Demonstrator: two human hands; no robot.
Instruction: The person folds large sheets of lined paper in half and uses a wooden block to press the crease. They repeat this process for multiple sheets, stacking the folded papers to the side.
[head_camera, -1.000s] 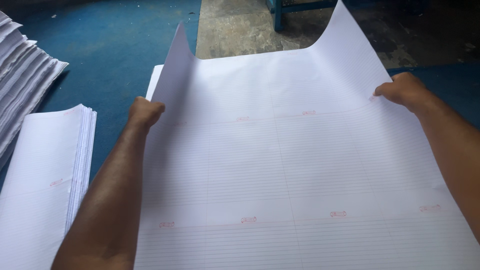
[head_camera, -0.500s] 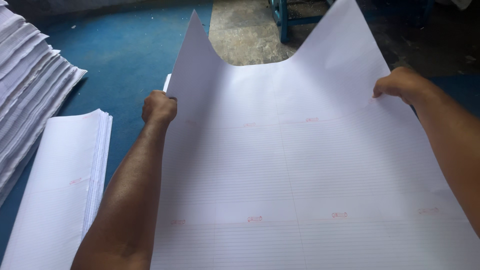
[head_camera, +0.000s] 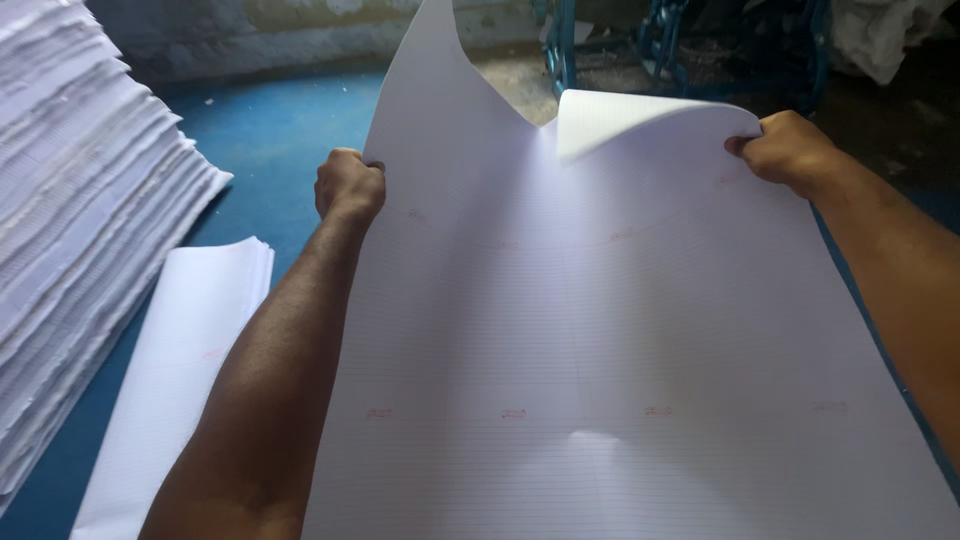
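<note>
Now you hold one ruled sheet (head_camera: 600, 330): left hand (head_camera: 349, 185) and right hand (head_camera: 785, 148) each clamped on an edge; two paper stacks (head_camera: 80, 230) sit leftward, cut off.

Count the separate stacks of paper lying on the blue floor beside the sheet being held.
2: a tall stack of paper at far left, and a low stack beside the left forearm. The held sheet may hide more.
</note>
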